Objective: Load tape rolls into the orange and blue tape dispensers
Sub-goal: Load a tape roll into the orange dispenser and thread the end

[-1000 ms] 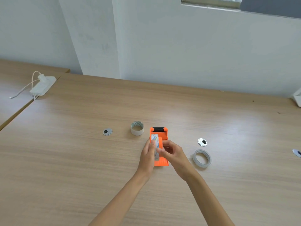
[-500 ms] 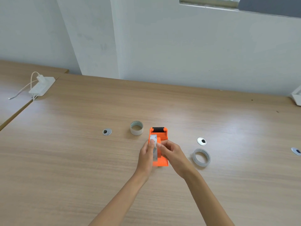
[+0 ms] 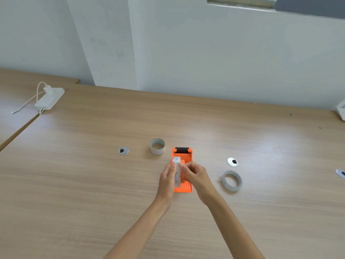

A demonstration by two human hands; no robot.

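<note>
The left hand [image 3: 168, 179] and the right hand [image 3: 196, 177] pinch the tape roll [image 3: 176, 160], probably light and stiff, by its flat sides inside the orange dispenser [image 3: 184, 155].

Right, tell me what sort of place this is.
Probably an office or workroom. The long wooden desk has metal cable grommets set into it, a white power strip lies at its far left, and a plain white wall with a window runs behind.
</note>
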